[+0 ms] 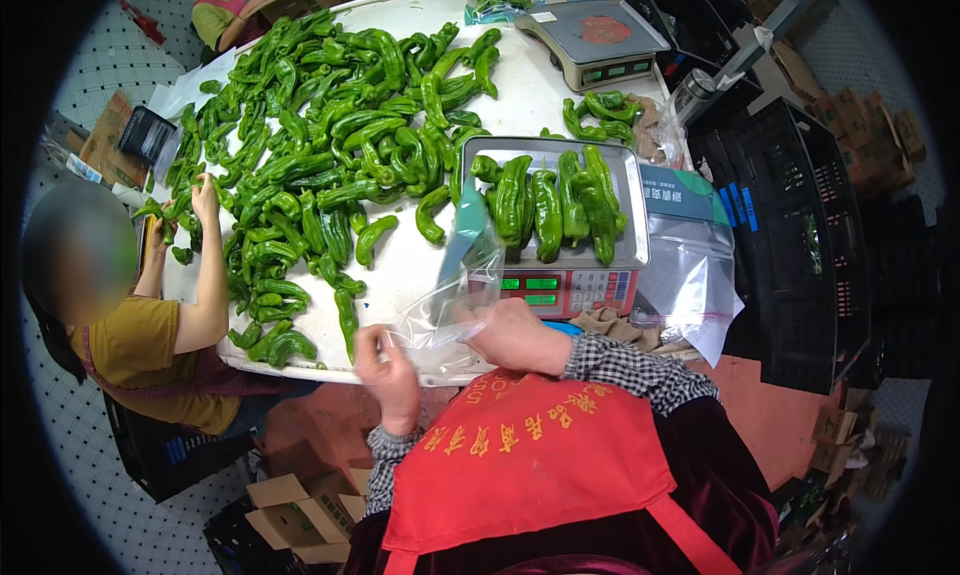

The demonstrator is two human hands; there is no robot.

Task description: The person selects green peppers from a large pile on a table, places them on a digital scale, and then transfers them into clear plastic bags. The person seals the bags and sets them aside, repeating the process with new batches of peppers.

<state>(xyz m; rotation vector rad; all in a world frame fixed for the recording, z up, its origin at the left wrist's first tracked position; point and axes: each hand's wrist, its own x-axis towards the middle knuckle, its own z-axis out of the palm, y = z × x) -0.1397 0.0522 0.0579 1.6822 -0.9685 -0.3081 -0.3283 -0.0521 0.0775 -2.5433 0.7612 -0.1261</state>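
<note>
A clear plastic bag (442,310) with a teal printed part stretches between my hands above the table's near edge. My left hand (388,376) pinches one side of it with thumb and fingertips. On its other side my right hand (519,337) grips the film, some fingers partly hidden. Just beyond, a red digital scale (596,290) carries a metal tray (637,233). Several long green peppers (549,213) lie side by side in the tray, and the bag overlaps the tray's left edge. Left of the bag, a large heap of green peppers (322,155) covers much of the white table (409,275).
A stack of printed bags (686,230) lies right of the scale, beside a brown cloth (611,321). A second scale (600,38) stands farther back. At left, a co-worker (150,335) handles peppers; another person (225,8) is beyond. Black crates (795,237) stand at right.
</note>
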